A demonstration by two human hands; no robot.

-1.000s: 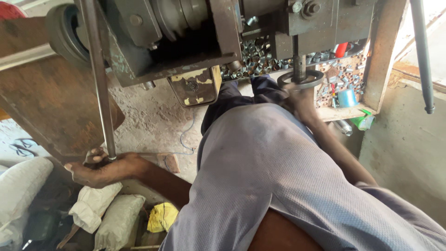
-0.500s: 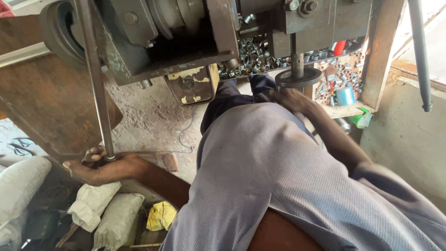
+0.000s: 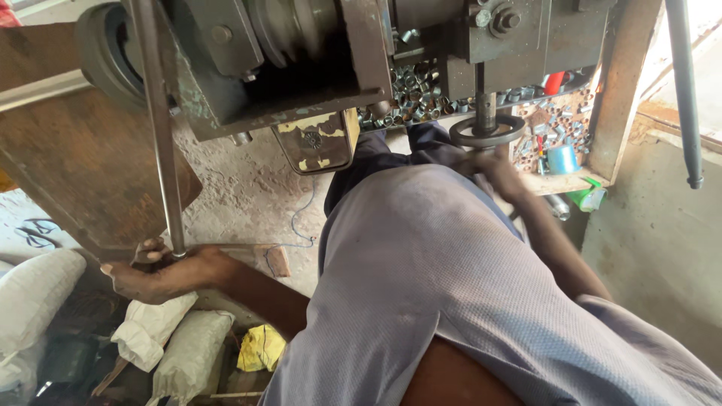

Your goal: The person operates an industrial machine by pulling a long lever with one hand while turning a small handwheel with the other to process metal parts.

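Left hand [image 3: 162, 272], fingers clenched round the lower end of a long steel rod [image 3: 159, 143], near left. Right hand [image 3: 498, 169] grips the small handwheel [image 3: 486, 131], far right, under the machine [image 3: 301, 60].

Stuffed sacks [image 3: 184, 353] — yellow bag [image 3: 259, 347]

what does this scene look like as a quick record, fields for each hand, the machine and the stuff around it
left hand: fingers wrapped round the lower end of a long steel lever rod
right hand: at the small round handwheel; the grip itself cannot be made out
machine: heavy dark metal machine with a pulley on top
tray behind: metal nuts and bushings, a blue cup
floor left: white sacks, yellow cloth
body: grey shirt fills the middle
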